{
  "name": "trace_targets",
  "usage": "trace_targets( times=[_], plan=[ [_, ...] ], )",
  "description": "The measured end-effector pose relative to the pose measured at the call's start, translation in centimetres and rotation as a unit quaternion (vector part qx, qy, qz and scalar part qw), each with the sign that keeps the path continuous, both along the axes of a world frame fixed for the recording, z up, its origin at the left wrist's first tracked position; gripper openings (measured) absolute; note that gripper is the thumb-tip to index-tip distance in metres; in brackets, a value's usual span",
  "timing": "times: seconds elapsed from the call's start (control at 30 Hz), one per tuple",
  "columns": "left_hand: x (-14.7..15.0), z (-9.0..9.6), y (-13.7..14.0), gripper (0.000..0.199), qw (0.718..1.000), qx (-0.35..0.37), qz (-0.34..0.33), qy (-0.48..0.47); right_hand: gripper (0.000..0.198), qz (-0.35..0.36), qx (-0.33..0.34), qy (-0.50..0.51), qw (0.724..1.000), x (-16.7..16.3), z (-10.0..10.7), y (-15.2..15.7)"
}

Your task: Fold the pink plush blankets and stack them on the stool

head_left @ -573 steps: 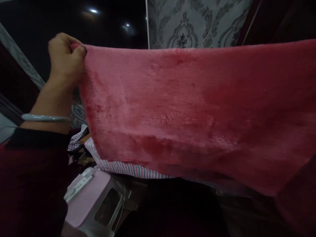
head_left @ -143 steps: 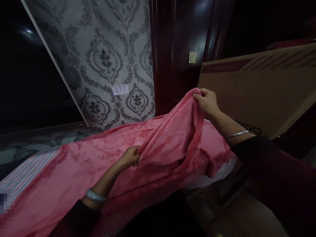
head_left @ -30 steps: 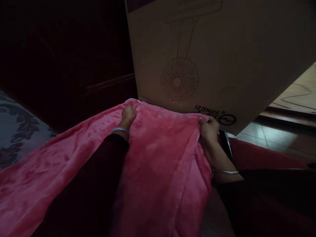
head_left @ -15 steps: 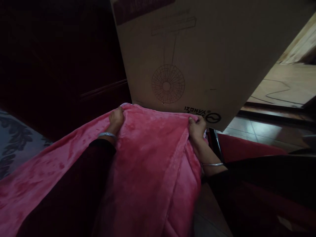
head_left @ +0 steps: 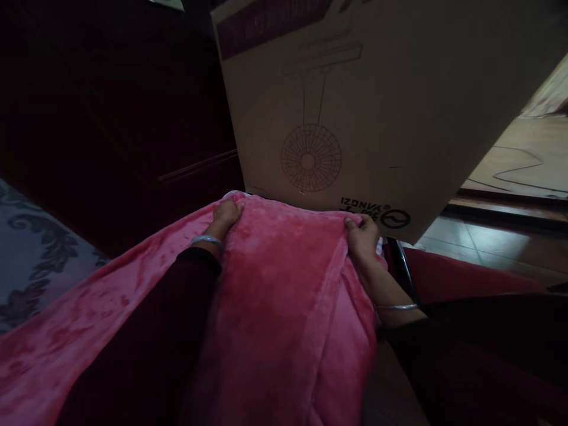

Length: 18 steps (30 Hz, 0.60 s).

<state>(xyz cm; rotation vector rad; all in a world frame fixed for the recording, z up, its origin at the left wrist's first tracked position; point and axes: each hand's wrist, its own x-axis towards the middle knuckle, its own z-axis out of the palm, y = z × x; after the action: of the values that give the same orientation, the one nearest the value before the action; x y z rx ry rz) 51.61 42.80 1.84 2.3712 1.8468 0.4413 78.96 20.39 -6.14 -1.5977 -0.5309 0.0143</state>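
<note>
A pink plush blanket [head_left: 275, 284] stretches between my two hands, its far edge pulled roughly straight. My left hand [head_left: 227, 214] is closed on that edge near the left corner. At the right end, my right hand [head_left: 362, 236] pinches the same edge, thumb on top. From there the cloth hangs down toward me in a folded layer, and a long part trails off to the lower left. The fingertips under the cloth are hidden. Both wrists carry silver bangles and dark sleeves.
A large cardboard box [head_left: 377, 118] printed with a fan stands just beyond the blanket. Dark red panelling [head_left: 110, 118] is at its left, with patterned fabric or wallpaper [head_left: 26, 260] below. A red padded surface [head_left: 461, 275] with a metal bar lies to the right, near floor tiles [head_left: 470, 236].
The view has shifted, so the box, blanket and hands all sit slightly lower and further right. Both hands keep their hold on the blanket edge.
</note>
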Motion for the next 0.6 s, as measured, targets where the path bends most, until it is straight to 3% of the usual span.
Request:
trace_targets(
  times=[0.13, 0.27, 0.43, 0.6],
  plan=[
    [1.5, -0.6, -0.3, 0.040, 0.996, 0.020, -0.078, 0.033, 0.030, 0.028, -0.003, -0.006, 1.000, 0.1, -0.3, -0.1],
    [2.0, -1.5, -0.7, 0.040, 0.995, 0.042, -0.077, 0.046, 0.029, 0.044, 0.059, 0.010, 0.997, 0.4, -0.8, 0.2],
    [1.9, -1.6, -0.5, 0.049, 0.992, 0.097, -0.080, 0.018, 0.027, -0.002, 0.116, 0.011, 0.993, 0.5, -0.7, 0.3],
    [1.8, -2.0, 0.4, 0.044, 0.996, 0.046, -0.066, -0.026, 0.023, -0.019, 0.047, 0.006, 0.999, 0.3, 0.0, 0.0]
  ],
)
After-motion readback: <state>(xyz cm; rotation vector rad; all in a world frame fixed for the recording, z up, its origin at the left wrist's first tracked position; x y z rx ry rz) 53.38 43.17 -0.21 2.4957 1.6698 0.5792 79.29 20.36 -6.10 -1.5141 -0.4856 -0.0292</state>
